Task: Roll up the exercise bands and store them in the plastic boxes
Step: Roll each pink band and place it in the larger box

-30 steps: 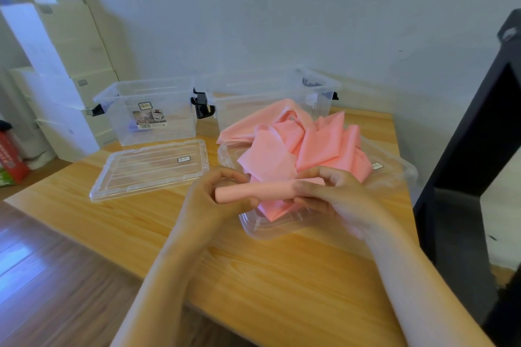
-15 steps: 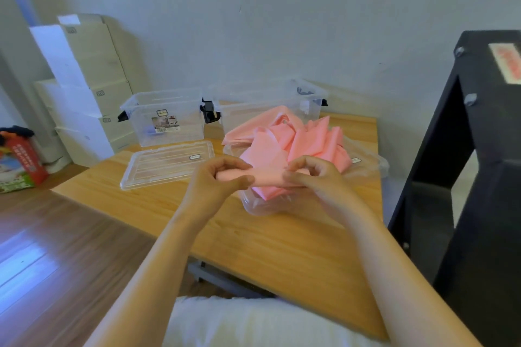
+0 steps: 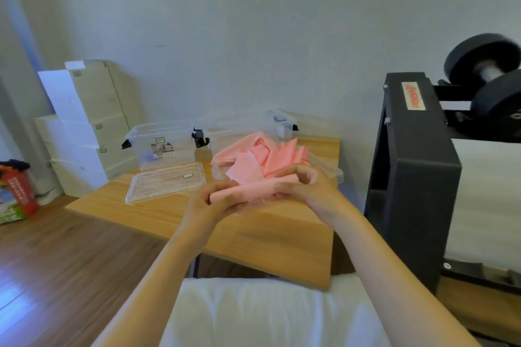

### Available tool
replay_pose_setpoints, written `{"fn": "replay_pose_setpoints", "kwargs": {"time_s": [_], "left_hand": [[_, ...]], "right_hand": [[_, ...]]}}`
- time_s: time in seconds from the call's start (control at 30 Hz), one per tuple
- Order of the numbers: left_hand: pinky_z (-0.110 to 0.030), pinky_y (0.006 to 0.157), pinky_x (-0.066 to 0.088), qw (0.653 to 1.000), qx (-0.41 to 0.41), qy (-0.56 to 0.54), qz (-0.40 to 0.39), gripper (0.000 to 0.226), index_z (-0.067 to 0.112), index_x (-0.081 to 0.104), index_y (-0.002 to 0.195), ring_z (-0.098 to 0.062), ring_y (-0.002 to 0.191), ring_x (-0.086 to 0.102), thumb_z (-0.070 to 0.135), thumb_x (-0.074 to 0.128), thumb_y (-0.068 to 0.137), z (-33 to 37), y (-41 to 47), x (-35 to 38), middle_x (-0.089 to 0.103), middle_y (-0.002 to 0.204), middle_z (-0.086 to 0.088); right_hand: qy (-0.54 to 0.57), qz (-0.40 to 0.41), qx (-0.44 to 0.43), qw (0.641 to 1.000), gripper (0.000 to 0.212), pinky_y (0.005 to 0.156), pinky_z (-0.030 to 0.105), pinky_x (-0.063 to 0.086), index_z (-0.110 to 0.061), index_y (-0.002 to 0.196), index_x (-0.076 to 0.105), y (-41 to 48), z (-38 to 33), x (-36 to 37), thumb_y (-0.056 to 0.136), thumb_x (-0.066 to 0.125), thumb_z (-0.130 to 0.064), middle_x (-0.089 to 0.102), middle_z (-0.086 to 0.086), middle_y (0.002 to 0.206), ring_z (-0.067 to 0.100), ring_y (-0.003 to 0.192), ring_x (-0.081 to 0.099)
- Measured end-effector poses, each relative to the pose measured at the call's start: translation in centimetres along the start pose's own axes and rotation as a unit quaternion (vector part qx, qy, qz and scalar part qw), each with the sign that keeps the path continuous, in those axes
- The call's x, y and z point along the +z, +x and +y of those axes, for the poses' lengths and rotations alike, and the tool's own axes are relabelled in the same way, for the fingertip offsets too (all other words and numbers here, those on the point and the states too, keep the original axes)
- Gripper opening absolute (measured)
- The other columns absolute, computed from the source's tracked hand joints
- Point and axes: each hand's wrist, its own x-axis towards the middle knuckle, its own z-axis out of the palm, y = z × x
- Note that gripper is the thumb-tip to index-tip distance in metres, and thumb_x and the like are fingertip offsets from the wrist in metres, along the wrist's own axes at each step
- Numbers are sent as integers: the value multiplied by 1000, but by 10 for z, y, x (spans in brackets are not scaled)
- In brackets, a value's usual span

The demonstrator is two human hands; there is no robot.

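Note:
A pink rolled exercise band point(image 3: 253, 190) lies across both my hands above the wooden table point(image 3: 253, 236). My left hand point(image 3: 214, 200) grips its left end and my right hand point(image 3: 304, 186) curls round its right end. Behind the roll, a heap of loose pink bands point(image 3: 262, 156) sits on a clear plastic lid point(image 3: 335, 175). Two clear plastic boxes stand at the back of the table: the left box point(image 3: 162, 144) with a label and the right box point(image 3: 253, 127). Another clear lid point(image 3: 166, 182) lies flat in front of the left box.
White cardboard boxes point(image 3: 81, 127) are stacked on the floor at the left. A black weight rack point(image 3: 411, 166) with dumbbells point(image 3: 487, 84) stands close to the table's right edge. A white cushion point(image 3: 267, 313) is between my forearms, near the table's front edge.
The view has pulled back and tilted up, showing the rack's dumbbells. Both hands still hold the pink roll, now tilted with its left end lower.

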Motion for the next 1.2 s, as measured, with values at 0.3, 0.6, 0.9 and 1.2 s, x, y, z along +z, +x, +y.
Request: {"fn": "replay_pose_setpoints", "kwargs": {"time_s": [0.3,0.6,0.9,1.2], "left_hand": [[-30,76,59,996,70,44,-17,15,6,71,96,-20,94,71,0,71,82,26,-11,15,60,125,-15],[-38,93,52,983,108,146,-19,21,13,74,94,-14,109,65,2,78,76,31,8,7,71,113,-4],[-16,69,52,993,53,92,42,39,16,69,97,-6,83,66,9,87,64,-1,107,-18,73,90,10],[-23,75,58,999,5,32,33,43,16,67,99,-25,88,73,19,83,59,-52,291,-51,75,89,-9]], "right_hand": [[22,56,7,998,14,79,34,58,-7,99,67,-20,-19,-1,86,66,-2,70,3,84,19,75,71],[184,15,120,975,24,74,22,58,3,108,61,4,-18,-8,85,64,4,68,22,102,27,85,71],[224,38,122,966,21,74,27,59,1,101,62,120,19,-4,81,67,6,68,22,99,33,78,71],[169,58,64,982,24,60,21,53,-11,95,64,299,77,-14,79,66,7,68,18,88,24,70,70]]}}
